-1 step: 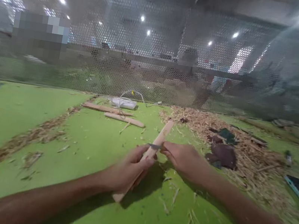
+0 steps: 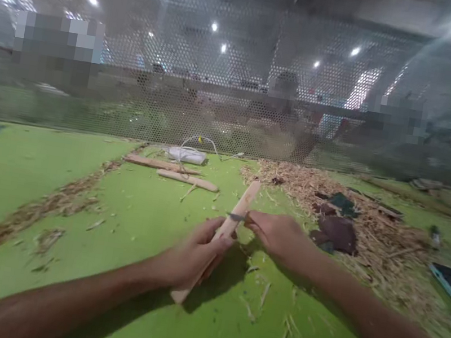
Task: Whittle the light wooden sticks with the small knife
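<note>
My left grip [image 2: 198,250] is clamped round the lower part of the wood [image 2: 246,198] over the tabletop [image 2: 132,217], where I judge it best held, light and stiff as it seems, while my right grip [image 2: 279,234] closes on the blade [image 2: 236,217] crossing its middle.

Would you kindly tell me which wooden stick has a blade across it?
The held stick, in the left hand: the blade crosses it, while the nearer loose stick and farther loose stick lie on the green table without one.
</note>
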A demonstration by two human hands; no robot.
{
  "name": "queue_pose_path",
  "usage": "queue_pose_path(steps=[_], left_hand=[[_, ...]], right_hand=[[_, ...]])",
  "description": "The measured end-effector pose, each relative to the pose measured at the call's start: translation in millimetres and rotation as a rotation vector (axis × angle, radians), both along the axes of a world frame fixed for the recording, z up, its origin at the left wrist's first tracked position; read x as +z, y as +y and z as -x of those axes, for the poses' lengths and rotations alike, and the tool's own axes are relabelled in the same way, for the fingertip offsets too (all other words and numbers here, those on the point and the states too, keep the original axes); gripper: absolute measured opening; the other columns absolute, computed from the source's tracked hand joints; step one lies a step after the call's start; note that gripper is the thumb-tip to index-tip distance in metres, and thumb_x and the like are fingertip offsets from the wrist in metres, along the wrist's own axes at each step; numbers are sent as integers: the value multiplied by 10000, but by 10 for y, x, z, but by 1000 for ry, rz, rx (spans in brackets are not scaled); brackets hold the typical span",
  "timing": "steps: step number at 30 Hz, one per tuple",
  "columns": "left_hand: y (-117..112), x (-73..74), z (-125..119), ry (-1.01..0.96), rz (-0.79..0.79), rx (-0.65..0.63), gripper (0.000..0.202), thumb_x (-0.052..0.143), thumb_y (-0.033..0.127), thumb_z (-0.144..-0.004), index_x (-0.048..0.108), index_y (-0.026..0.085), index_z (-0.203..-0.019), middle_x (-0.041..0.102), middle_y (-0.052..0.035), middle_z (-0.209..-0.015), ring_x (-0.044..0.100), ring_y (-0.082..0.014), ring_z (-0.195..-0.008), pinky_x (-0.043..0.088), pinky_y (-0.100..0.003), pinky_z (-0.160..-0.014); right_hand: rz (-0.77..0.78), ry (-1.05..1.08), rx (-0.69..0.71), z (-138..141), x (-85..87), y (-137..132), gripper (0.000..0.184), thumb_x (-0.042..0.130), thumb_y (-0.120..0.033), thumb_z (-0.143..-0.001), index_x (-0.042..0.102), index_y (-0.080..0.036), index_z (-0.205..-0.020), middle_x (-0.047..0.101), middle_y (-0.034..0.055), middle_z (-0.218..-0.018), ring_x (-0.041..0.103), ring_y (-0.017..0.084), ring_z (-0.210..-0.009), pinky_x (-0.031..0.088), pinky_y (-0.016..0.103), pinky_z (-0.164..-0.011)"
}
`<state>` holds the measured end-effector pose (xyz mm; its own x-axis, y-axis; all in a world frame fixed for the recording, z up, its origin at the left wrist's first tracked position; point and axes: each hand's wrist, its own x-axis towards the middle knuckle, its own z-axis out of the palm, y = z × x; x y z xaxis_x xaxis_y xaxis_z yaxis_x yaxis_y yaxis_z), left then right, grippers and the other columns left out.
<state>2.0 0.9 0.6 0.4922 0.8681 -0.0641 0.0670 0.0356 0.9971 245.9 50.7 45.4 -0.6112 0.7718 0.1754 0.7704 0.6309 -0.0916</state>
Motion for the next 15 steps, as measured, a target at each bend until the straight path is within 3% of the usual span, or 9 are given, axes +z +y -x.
queue_pose_path(steps=[4,11,15], left_hand=[[6,33,-55,-1,8,-1,415,594,548,-1069,592,163,-1224,540,78,-652,432,-79,-456,379,-178,-375],[10,47,-69,6,-19,17,413,596,553,-1059,591,172,-1217,527,91,-621,436,-88,-449,391,-187,-386],[40,4,-85,-18,1,30,400,601,546,-1053,587,174,-1201,518,95,-592,427,-86,-430,380,-180,-380]], right_hand=[[129,-11,-137,12,165,0,389,403,-283,-1173,756,-122,-1144,752,101,-797,637,199,-602,428,303,-560],[74,-47,-25,20,101,-48,349,427,-239,-1168,752,-144,-1084,759,84,-806,610,161,-568,379,282,-537],[34,-69,-39,-13,102,17,314,475,-258,-1167,763,-163,-1089,746,67,-771,599,159,-571,340,274,-535]])
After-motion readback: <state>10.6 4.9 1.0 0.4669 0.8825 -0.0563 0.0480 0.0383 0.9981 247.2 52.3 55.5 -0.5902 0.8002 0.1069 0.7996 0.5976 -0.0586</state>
